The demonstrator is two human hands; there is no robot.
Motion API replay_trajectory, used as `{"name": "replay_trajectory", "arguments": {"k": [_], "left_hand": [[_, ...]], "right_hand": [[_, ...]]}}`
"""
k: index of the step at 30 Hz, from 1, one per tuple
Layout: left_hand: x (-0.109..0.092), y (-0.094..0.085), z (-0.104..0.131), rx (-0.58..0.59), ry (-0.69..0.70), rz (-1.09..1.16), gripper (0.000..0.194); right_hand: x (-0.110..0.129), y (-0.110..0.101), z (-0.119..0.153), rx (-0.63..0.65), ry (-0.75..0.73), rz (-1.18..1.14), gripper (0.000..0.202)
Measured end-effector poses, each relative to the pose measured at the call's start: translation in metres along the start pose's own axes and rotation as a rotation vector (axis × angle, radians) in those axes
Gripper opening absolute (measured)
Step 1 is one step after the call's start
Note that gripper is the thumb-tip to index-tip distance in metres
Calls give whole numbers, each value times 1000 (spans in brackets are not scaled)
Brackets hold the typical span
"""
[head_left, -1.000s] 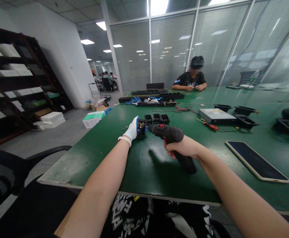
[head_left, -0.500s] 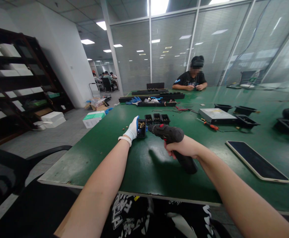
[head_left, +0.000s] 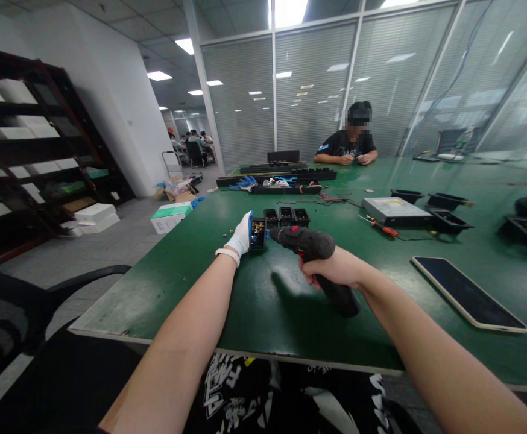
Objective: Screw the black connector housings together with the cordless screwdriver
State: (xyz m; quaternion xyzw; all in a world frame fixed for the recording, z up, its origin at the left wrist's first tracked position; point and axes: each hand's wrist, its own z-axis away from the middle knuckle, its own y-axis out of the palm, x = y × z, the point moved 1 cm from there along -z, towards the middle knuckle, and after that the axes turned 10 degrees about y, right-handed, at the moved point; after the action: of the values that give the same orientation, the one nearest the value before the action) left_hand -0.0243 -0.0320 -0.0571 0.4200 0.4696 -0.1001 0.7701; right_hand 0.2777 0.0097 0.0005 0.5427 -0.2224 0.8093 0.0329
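Observation:
My left hand (head_left: pixel 242 234), in a white and blue glove, grips a small black box (head_left: pixel 258 234) with brass-coloured parts inside. The box is tilted up with its opening turned toward the right. Bare and without a glove, my right hand (head_left: pixel 324 269) is wrapped round the handle of a black power drill (head_left: pixel 306 242). The drill's tip points left at the box; whether it touches the parts inside is too small to tell. Just beyond the box, three similar black boxes (head_left: pixel 286 216) stand in a row on the green table (head_left: pixel 164 265).
A phone (head_left: pixel 469 293) lies at the right. Behind it are a flat metal-topped device (head_left: pixel 397 212), an orange screwdriver (head_left: pixel 383 228) and several black trays (head_left: pixel 448 220). Black strips and a blue glove (head_left: pixel 246 184) lie farther back. A person (head_left: pixel 349 141) sits across the table.

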Motion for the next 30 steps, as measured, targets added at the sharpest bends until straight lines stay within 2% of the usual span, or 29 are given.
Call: {"name": "replay_trajectory", "arguments": {"k": [9, 26, 30], "left_hand": [[3, -7, -11, 26, 25, 4, 48], [1, -3, -6, 36, -20, 42, 51], [1, -3, -6, 0, -24, 41, 47]], "right_hand": [[0, 0, 0, -7, -8, 3, 12], [-4, -1, -4, -1, -20, 11, 13], [-4, -1, -4, -5, -34, -7, 16]]}}
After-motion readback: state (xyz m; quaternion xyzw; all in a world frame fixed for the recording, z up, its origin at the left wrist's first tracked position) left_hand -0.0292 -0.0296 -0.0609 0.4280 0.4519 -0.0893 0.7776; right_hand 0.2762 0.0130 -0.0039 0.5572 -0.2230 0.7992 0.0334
